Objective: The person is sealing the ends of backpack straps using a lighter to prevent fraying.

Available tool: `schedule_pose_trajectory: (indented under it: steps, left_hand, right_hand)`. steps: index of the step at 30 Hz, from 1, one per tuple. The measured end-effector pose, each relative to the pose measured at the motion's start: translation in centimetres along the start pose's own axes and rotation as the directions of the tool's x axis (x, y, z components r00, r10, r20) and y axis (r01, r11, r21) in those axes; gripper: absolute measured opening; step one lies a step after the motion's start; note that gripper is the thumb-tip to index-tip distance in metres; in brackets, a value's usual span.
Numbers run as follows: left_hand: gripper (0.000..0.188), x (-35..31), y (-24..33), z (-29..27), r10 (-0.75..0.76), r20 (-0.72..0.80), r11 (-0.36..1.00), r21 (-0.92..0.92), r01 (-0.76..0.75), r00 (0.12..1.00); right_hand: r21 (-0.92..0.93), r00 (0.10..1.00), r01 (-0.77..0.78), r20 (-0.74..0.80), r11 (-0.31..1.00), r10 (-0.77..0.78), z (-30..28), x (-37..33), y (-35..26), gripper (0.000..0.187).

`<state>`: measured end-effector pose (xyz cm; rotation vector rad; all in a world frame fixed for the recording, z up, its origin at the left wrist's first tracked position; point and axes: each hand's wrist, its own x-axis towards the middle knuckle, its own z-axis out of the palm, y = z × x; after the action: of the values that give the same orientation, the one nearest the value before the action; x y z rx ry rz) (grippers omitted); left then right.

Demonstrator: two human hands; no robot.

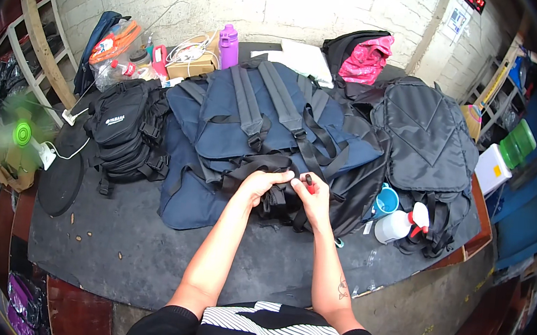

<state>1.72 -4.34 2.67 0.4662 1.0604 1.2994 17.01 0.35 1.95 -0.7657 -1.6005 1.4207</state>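
My left hand (259, 185) is closed, thumb and fingers pinching the edge of a black strap bundle (274, 204) in the middle of the table. Close beside it, my right hand (313, 198) is closed too, its thumb meeting the left thumb at the strap. Between its fingers sits a small black and red tool (309, 180), too small to name. Just beyond both hands lies a stack of navy blue backpacks (220, 130), with grey padded shoulder straps and black webbing facing up.
Black backpacks lie left (119, 126) and right (426, 135). Nearer right stand a blue mug (385, 199) and a white spray bottle (394, 227). A purple bottle (229, 47), a cardboard box (202, 59) and a pink-and-black bag (366, 59) are along the wall. A green fan (22, 134) spins at left.
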Motion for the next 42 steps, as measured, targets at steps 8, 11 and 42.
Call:
schedule_pose_trajectory:
  steps: [8, 11, 42]
  left_hand:
    - [0.024, -0.1, -0.6, -0.2, -0.004, 0.092, 0.984, -0.175, 0.02, 0.996]
    - [0.02, 0.2, -1.0, 0.2, 0.032, 0.074, 0.98, -0.198, -0.016, 0.997]
    - [0.023, 0.6, -2.6, 1.2, 0.147, -0.218, 0.985, -0.055, -0.163, 0.965]
  right_hand:
    - [0.468, 0.991, -0.135, 0.039, 0.873, 0.132, 1.1, 1.2, 1.2, 0.018]
    - [0.185, 0.979, 0.078, -0.198, 0.98, -0.041, 2.0, 1.8, 2.5, 0.024]
    - [-0.364, 0.934, 0.07, -0.304, 0.929, -0.19, 2.3, -0.1, -0.2, 0.019]
